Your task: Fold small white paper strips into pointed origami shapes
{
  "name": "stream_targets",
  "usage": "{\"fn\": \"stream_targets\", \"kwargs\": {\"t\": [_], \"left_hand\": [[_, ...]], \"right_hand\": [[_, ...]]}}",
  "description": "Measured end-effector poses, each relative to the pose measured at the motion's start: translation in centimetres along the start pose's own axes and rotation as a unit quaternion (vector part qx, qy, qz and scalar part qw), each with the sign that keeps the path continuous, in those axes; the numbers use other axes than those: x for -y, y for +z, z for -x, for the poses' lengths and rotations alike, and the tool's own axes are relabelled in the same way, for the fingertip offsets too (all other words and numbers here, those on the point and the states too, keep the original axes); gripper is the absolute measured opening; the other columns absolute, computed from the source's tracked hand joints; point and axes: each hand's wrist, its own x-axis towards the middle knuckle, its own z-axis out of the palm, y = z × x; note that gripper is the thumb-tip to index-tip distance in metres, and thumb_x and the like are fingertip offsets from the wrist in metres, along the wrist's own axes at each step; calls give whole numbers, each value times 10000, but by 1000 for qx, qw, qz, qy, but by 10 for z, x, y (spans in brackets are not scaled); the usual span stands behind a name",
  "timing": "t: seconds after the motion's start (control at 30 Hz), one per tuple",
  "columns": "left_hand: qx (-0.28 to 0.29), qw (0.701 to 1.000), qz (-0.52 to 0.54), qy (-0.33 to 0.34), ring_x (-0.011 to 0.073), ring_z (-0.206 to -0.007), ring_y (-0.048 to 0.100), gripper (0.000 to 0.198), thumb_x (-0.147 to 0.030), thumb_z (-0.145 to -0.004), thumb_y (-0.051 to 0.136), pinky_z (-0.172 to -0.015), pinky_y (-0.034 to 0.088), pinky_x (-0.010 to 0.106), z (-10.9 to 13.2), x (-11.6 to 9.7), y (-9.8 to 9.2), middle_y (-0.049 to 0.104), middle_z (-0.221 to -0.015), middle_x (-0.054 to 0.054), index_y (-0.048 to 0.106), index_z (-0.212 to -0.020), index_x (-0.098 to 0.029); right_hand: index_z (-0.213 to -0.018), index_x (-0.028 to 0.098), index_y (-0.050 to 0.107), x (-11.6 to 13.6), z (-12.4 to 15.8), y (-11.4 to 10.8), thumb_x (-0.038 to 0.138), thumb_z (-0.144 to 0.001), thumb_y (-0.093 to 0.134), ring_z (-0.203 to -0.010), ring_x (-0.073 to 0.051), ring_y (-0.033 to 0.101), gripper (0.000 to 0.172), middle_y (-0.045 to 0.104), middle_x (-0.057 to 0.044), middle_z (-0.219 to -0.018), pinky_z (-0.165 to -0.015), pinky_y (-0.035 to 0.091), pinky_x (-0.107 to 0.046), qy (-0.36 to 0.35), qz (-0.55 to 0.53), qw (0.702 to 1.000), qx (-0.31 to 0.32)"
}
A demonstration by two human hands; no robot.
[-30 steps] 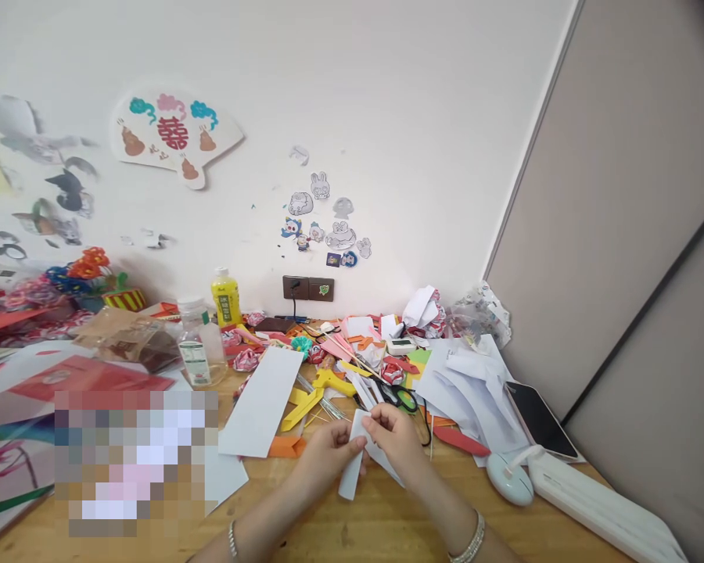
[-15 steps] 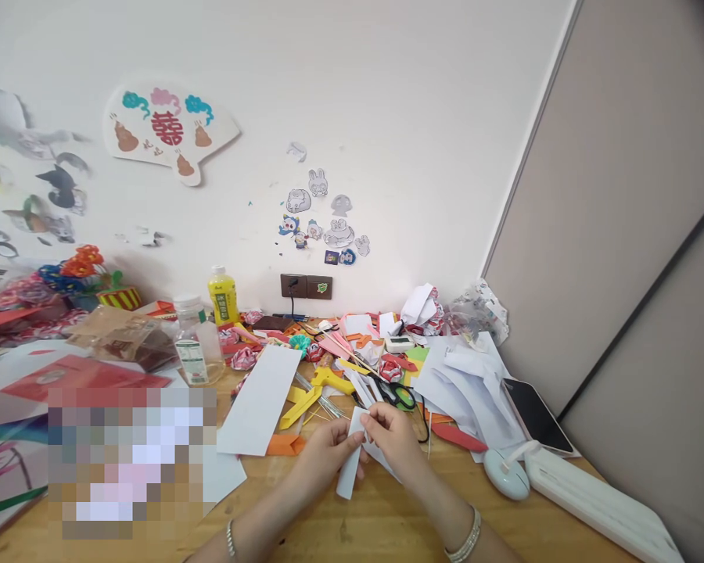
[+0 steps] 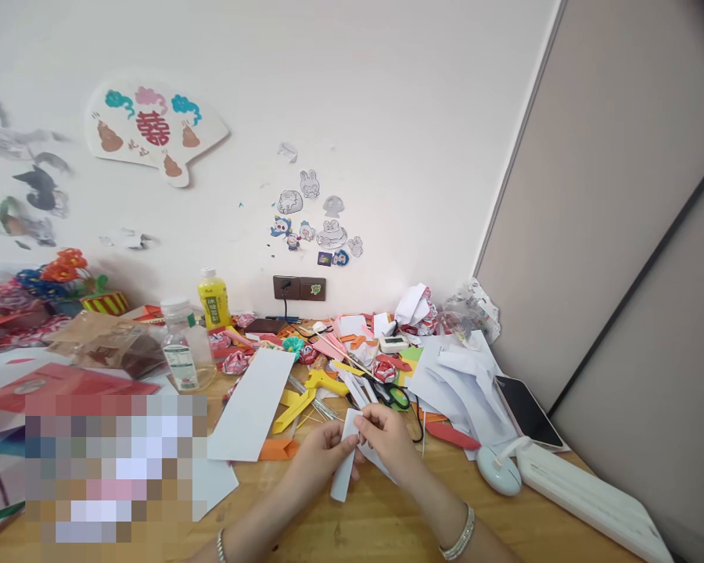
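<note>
A narrow folded strip of white paper (image 3: pixel 341 477) is pinched between both hands above the front middle of the table. My left hand (image 3: pixel 327 455) closes on it from the left, thumb on top. My right hand (image 3: pixel 386 438) grips its upper end with thumb and fingers pressed together. Another white paper piece (image 3: pixel 378 463) slants down under my right hand; whether it joins the strip I cannot tell. Just beyond the fingers lie a yellow glue gun (image 3: pixel 322 381) and black-handled scissors (image 3: pixel 392 392).
A white paper sheet (image 3: pixel 252 407) and an orange folded paper (image 3: pixel 278 449) lie left of my hands. Behind stand a clear jar (image 3: pixel 180 352) and a yellow bottle (image 3: pixel 213 301). To the right are loose papers (image 3: pixel 463 383), a tablet (image 3: pixel 529 410) and a white lamp (image 3: pixel 587 493).
The view has turned slightly to the right, so things appear shifted left. Both hands keep their pinch on the white paper strip with little visible movement.
</note>
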Motion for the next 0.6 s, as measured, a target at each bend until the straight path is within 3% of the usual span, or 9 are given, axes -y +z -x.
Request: {"fn": "stream_targets", "kwargs": {"t": [0.43, 0.6], "left_hand": [[-11, 1000, 21, -9, 140, -462, 588, 351, -480, -623, 628, -458, 461, 251, 2, -2, 2, 613, -588, -23, 516, -721, -162], [-9, 1000, -9, 0, 144, -462, 585, 361, -514, -659, 572, -439, 404, 222, 3, -5, 3, 598, -573, -17, 517, -700, -159]], "right_hand": [[-562, 162, 456, -2, -1, 0, 327, -729, 499, -456, -83, 380, 238, 428, 47, -480, -458, 295, -204, 12, -34, 999, 8], [-545, 164, 445, 0, 0, 0, 334, -724, 512, -462, -87, 405, 255, 449, 40, -476, -465, 311, -204, 9, -45, 999, 2]]}}
